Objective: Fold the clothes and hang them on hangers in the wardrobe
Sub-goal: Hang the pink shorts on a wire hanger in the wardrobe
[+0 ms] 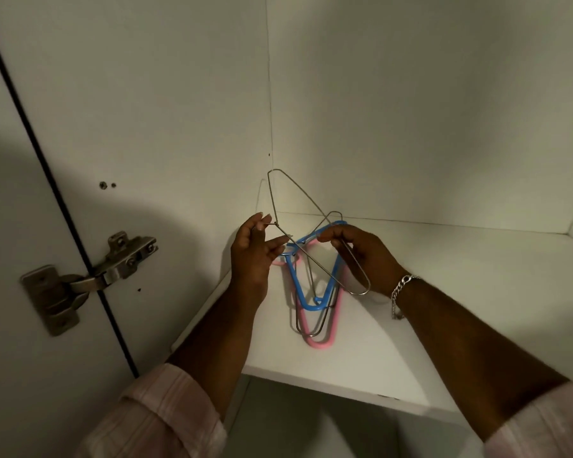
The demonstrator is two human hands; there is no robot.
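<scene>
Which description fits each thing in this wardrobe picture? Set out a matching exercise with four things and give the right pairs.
Things:
1. Wire hanger
2. Blue hanger
3. Pink hanger
4. Bracelet

Descriptions:
A. Lies on the shelf at the bottom of the pile
B. Worn on the right wrist
C. Lifted off the pile, held by the left hand and right hand
D. Lies in the pile above the pink one

Pairs: 1-C, 2-D, 3-A, 4-B
</scene>
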